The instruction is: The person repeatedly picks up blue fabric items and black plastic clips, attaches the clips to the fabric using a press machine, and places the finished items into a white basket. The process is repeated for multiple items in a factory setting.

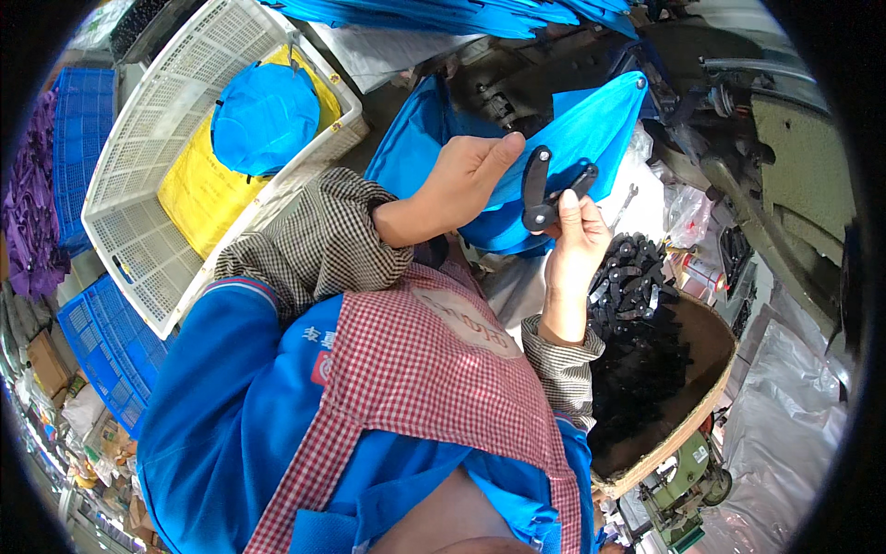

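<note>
1. Nearest is one person's body: a blue jacket [212,369] under one red-and-white checked cloth apron [415,369], with two black-and-white checked sleeve covers [314,235] at the forearms. The head is mostly cut off at the near edge.

2. The right hand [580,245] holds one V-shaped black plastic piece [538,189] between thumb and fingers. Its two round-ended arms meet at a round joint; three bright rivets can be made out. The fingers behind it are partly hidden.

3. The left hand [457,185], just left of the piece, has its thumb stretched out and its fingers curled. Its inner side is hidden, so I cannot tell whether it grips anything.

4. Behind both hands spreads bright blue cloth [600,134], rising on the far right to one corner with a round metal fitting. The left hand covers part of it.

5. To the right, one brown cardboard box [712,343] bears a heap of black plastic pieces [632,277], too tangled and dark to count.

6. To the left, one white perforated plastic crate [138,152] contains a yellow sheet [194,208] and one round blue cloth bundle [263,120].

7. Farther left are two blue plastic crates [115,346] and purple cloth [32,208], blurred toward the rim.

8. Farthest, a stack of blue cloth [443,13] is cut off, its layers uncountable.
</note>
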Action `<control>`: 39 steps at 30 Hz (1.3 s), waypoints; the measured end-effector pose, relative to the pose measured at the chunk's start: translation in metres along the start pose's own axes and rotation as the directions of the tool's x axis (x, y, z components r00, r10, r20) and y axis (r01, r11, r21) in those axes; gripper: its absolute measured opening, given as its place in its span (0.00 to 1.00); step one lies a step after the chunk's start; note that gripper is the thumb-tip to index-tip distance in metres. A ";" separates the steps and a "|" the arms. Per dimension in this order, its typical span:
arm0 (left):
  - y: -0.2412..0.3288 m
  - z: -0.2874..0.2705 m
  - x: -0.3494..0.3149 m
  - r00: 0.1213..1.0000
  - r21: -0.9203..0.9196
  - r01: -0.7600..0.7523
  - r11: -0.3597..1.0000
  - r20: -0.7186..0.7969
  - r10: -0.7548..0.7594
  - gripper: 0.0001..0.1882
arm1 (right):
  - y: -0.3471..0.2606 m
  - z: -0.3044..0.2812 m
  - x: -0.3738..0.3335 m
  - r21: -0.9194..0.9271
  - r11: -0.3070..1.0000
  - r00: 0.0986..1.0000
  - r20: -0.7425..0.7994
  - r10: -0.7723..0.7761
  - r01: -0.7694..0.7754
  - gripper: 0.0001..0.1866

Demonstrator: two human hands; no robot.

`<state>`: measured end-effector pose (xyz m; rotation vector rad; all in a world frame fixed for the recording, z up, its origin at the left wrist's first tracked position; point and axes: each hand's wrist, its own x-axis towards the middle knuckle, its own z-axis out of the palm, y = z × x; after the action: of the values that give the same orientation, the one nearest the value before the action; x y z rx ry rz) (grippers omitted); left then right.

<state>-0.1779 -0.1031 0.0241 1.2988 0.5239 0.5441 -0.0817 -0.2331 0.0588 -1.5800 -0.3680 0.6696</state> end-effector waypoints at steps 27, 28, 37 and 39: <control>0.027 -0.011 0.070 0.892 -0.116 0.376 0.919 0.313 -0.325 0.23 | 0.009 -0.015 0.043 -0.018 0.999 0.993 0.105 -0.047 0.049 0.10; 0.025 -0.013 0.079 0.882 -0.133 0.383 0.914 0.349 -0.318 0.21 | 0.010 -0.019 0.046 0.060 0.998 0.997 0.077 -0.017 0.013 0.09; 0.023 0.004 0.131 0.843 0.107 0.268 0.957 0.454 -0.287 0.26 | -0.005 -0.026 0.071 -0.025 0.989 0.979 0.137 0.149 -0.147 0.13; 0.030 0.008 0.143 0.797 0.279 0.153 0.948 0.533 -0.285 0.28 | -0.007 -0.028 0.076 0.004 0.985 0.978 0.127 0.168 -0.170 0.13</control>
<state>-0.0659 -0.0124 0.0467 1.5073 0.2282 -0.1192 -0.0041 -0.2089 0.0508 -1.5708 -0.3228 0.9045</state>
